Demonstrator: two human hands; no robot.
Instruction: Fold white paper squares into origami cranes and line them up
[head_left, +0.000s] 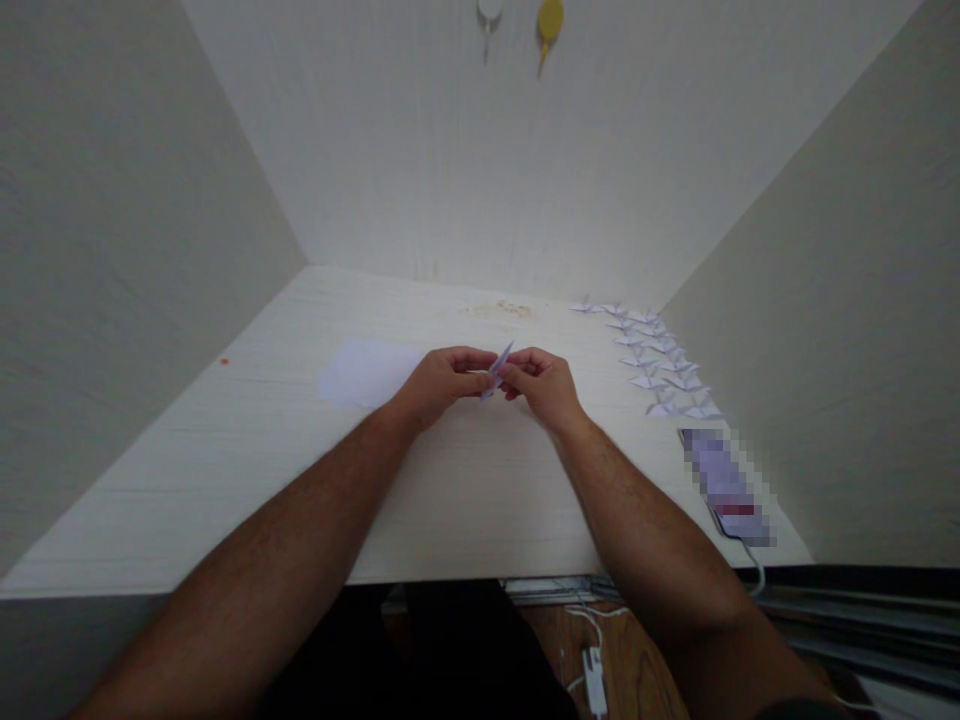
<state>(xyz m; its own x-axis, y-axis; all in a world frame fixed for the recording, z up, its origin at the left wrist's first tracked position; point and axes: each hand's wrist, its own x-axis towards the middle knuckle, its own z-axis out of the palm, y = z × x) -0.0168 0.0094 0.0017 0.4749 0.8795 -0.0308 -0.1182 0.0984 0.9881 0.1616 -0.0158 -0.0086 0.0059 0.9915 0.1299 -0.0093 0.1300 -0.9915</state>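
A small piece of folded white paper (504,358) is held just above the middle of the table, its pointed end tilted up and to the right. My left hand (448,382) pinches it from the left between thumb and fingers. From the other side my right hand (541,382) grips it too, thumb and index finger close together on the paper. Fingers cover its lower part, so the full shape is hidden. White paper sheets (364,372) lie flat on the table beside my left hand.
Several folded paper cranes (660,350) stand in rows at the right back. A phone (724,485) with a white cable lies near the right wall. The white table (480,510) is walled on three sides. Two hooks (550,22) hang on the back wall. A power strip (594,680) is on the floor.
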